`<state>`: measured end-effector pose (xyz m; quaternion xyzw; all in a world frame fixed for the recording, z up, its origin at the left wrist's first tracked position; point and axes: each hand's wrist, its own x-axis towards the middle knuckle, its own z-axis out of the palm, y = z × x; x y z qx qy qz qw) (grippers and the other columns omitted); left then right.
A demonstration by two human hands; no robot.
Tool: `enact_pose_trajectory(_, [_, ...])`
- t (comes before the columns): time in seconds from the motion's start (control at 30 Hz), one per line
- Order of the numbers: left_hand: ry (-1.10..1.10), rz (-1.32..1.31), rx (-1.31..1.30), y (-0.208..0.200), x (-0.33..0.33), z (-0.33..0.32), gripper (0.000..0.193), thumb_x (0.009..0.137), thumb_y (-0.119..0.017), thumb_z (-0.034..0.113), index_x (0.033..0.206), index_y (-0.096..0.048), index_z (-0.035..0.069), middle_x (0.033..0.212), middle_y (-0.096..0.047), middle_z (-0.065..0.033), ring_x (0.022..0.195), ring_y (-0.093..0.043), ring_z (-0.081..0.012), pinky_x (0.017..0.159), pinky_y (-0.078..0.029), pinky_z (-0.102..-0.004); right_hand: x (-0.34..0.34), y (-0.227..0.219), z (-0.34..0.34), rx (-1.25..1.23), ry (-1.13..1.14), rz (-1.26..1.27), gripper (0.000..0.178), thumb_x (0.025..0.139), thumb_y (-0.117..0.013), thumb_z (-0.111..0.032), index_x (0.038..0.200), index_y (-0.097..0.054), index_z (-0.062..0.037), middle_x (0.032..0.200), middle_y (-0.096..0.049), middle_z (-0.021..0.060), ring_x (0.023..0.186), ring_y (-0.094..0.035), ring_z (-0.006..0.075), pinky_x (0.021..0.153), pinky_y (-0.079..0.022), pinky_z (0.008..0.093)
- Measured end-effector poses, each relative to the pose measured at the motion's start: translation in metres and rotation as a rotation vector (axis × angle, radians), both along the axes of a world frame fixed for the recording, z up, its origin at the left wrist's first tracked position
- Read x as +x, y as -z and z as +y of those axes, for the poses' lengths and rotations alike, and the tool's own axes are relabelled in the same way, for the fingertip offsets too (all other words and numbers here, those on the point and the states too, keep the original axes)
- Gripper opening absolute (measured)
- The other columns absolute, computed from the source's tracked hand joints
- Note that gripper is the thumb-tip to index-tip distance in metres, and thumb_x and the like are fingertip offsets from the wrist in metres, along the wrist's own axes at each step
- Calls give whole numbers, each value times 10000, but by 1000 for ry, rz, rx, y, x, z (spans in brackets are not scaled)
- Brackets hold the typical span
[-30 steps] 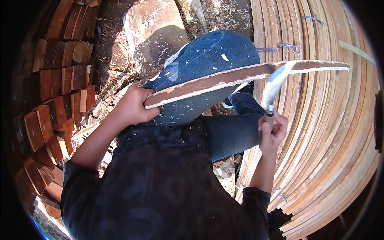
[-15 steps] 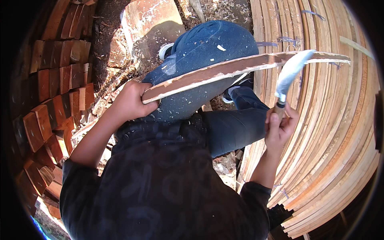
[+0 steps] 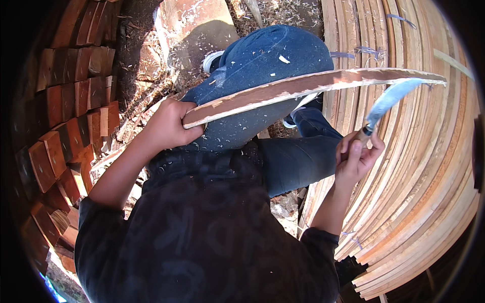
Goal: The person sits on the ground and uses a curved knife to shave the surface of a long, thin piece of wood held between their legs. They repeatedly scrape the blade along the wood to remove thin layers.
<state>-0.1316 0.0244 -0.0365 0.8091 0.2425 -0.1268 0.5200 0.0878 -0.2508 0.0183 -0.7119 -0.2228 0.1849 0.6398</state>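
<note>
A long wooden strip point(image 3: 268, 94), brown on its face with pale shaved edges, lies across my raised knee. Its near end is gripped by my left hand point(image 3: 174, 124), with thumb and fingers wrapped round it. The far end reaches out to the right over stacked strips. My right hand point(image 3: 357, 154) is closed round the short wooden handle of a curved knife point(image 3: 391, 100). The knife's broad blade points up and right, its tip at or close to the strip's lower edge near the far end; whether they touch I cannot tell.
To my right lies a big stack of long pale strips point(image 3: 404, 166), with bits of purple tie point(image 3: 366, 50). Reddish wood blocks point(image 3: 55, 151) are piled at the left. Ahead, a wooden board point(image 3: 202, 30) rests among shavings, and a shoe point(image 3: 212, 60) shows beside it.
The knife has moved down and to the right, its blade tilting further right, from across the strip to below its edge. The left hand keeps its hold.
</note>
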Motion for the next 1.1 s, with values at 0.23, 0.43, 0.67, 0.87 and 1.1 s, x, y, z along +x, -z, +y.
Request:
enact_pose_trajectory(0.23, [-7,-31,-13,4,-3,-1,138,654,-639,117,662,-591,-11,548,-549,-132,479,-561,-217,497,-431,-331,8,-3,-9,29,58,8,329,929,-561,-98,1200,-376,-108,645,-458,57,486,-396,67,446,-367,205])
enact_pose_trajectory(0.43, [12,-93,11,4,0,1,146,655,-640,119,676,-597,-19,555,-555,-152,503,-575,-244,509,-440,-340,-17,16,-9,-240,-450,-102,398,895,-603,-73,1232,-400,-11,736,-573,94,537,-527,110,578,-454,209])
enact_pose_trajectory(0.67, [-13,23,36,2,-6,0,228,649,-706,192,697,-596,-2,577,-557,-166,548,-591,-323,558,-469,-376,-54,25,-4,-308,-473,-84,366,842,-636,0,1169,-471,12,772,-617,59,681,-562,66,647,-445,222])
enact_pose_trajectory(0.87, [-45,87,113,-27,-19,0,430,672,-789,197,971,-543,9,803,-609,-140,729,-607,-232,673,-477,-344,-106,47,13,-166,-11,158,371,837,-604,6,1194,-502,7,661,-547,13,609,-477,55,603,-404,203])
enact_pose_trajectory(1.1, [151,145,308,-3,-79,17,343,797,-700,283,864,-552,-19,757,-539,-202,783,-559,-382,688,-442,-433,-102,40,17,-60,44,182,251,875,-567,11,1122,-555,51,746,-580,17,633,-508,55,591,-447,217])
